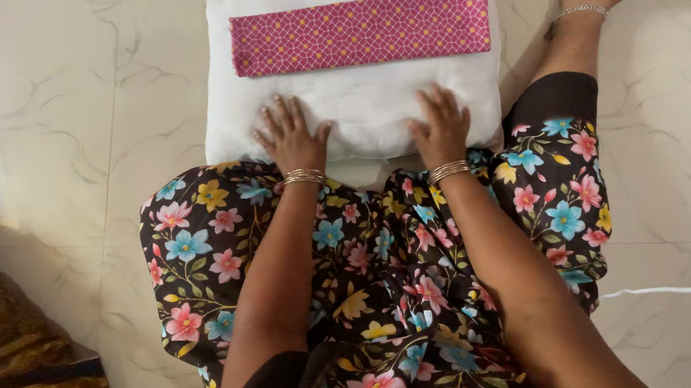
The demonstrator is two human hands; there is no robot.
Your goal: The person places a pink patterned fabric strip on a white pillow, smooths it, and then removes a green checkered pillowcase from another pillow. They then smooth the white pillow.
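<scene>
Nearest, floral black dress point(382, 301) over the lap, under both forearms. Just ahead, left hand point(292, 137) and right hand point(441, 127) pressed flat with fingers spread, gripping nothing, on the near edge of a white pillow point(357, 103). Beyond the fingertips, folded pink patterned cloth point(360, 33) lying across the pillow's far half, on the marble floor point(56, 122).

both hands point(292, 135) point(441, 124) flat on white pillow point(357, 103)
</scene>
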